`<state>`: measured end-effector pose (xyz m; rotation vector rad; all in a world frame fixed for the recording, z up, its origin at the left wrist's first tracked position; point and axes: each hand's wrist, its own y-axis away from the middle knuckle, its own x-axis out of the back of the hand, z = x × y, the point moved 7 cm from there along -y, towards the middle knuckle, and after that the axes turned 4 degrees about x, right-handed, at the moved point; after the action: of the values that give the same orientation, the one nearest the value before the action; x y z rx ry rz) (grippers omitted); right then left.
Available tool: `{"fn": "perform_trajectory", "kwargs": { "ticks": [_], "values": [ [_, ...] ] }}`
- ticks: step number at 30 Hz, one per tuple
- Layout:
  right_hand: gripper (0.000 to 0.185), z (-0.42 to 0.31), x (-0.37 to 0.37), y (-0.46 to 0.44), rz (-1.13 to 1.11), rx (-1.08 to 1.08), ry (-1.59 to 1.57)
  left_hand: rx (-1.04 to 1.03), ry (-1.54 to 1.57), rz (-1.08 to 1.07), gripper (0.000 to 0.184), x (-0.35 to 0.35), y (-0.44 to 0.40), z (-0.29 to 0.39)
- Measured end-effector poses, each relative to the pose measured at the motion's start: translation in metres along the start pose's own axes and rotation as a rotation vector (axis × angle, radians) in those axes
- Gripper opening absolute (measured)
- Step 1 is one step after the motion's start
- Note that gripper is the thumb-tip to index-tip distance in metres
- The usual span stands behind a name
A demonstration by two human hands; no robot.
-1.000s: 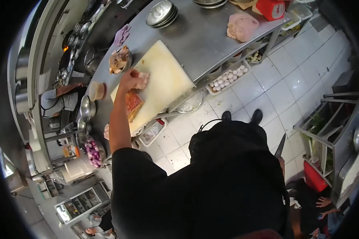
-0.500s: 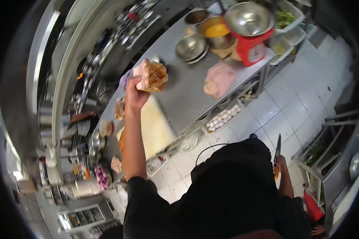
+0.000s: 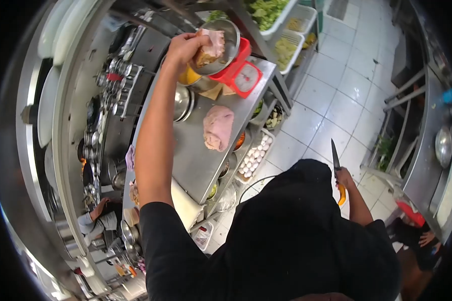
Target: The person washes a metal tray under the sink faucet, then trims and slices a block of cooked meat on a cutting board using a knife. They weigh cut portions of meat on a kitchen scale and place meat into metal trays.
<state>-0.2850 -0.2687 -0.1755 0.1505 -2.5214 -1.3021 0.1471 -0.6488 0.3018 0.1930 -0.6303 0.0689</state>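
My left hand (image 3: 184, 51) is closed around a chunk of meat (image 3: 211, 48), pale pink on top and browned on its lower side. It holds the meat over the steel bowl (image 3: 229, 56) that sits on a red dial scale (image 3: 245, 79). Whether the meat touches the bowl, I cannot tell. In my right hand (image 3: 343, 177) is a knife (image 3: 335, 155) with a yellow-orange handle, its blade pointing away from me, out over the floor. A large pale pink piece of raw meat (image 3: 218, 126) lies on the steel table near the scale.
The steel table (image 3: 186, 163) carries stacked bowls (image 3: 183, 104), a pot with yellow contents (image 3: 190, 76) and a cutting board (image 3: 186, 203). A tray of eggs (image 3: 255, 156) sits below its edge. Two other people, one at left (image 3: 103, 220) and one at lower right (image 3: 412, 238), are nearby.
My left hand has carried the meat from above the table's middle to the bowl on the scale. My view has turned toward that end. The knife stays in my right hand.
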Motion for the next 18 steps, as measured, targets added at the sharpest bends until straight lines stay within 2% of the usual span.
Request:
{"fn": "perform_trajectory", "kwargs": {
  "ticks": [2, 4, 6, 8, 10, 12, 13, 14, 16, 17, 18],
  "values": [
    [0.015, 0.003, 0.004, 0.008, 0.020, -0.033, -0.013, 0.012, -0.111, -0.021, 0.045, -0.011, -0.013, -0.001],
    [0.015, 0.011, 0.006, 0.009, 0.039, -0.102, -0.048, 0.025, -0.163, -0.023, 0.054, -0.019, -0.015, 0.000],
    [0.014, 0.018, 0.007, 0.006, 0.029, -0.112, -0.063, 0.043, -0.209, -0.017, 0.049, -0.028, -0.018, -0.008],
    [0.027, 0.032, 0.006, -0.006, -0.002, -0.100, -0.033, -0.037, -0.254, 0.022, 0.051, -0.032, -0.023, -0.017],
    [0.023, 0.030, 0.007, -0.007, 0.045, -0.072, -0.054, -0.033, -0.336, 0.008, 0.053, -0.037, -0.019, -0.020],
    [0.022, 0.026, 0.009, -0.009, 0.054, -0.085, -0.029, -0.114, -0.380, 0.048, 0.055, -0.037, -0.016, -0.018],
    [0.021, 0.026, 0.008, -0.013, 0.042, -0.074, -0.026, -0.108, -0.420, 0.042, 0.066, -0.037, -0.016, -0.018],
    [0.021, 0.026, 0.009, -0.016, 0.030, -0.066, -0.021, -0.111, -0.429, 0.016, 0.066, -0.041, -0.013, -0.020],
    [0.021, 0.017, 0.011, -0.017, 0.031, -0.069, -0.020, -0.092, -0.282, 0.087, 0.089, -0.037, 0.002, -0.013],
    [0.020, 0.010, 0.013, -0.012, 0.055, -0.031, -0.026, -0.093, -0.352, 0.110, 0.098, -0.035, 0.003, -0.011],
    [0.019, 0.005, 0.015, -0.011, 0.089, -0.055, -0.036, -0.096, -0.359, 0.095, 0.098, -0.035, 0.005, -0.010]
  ]
}}
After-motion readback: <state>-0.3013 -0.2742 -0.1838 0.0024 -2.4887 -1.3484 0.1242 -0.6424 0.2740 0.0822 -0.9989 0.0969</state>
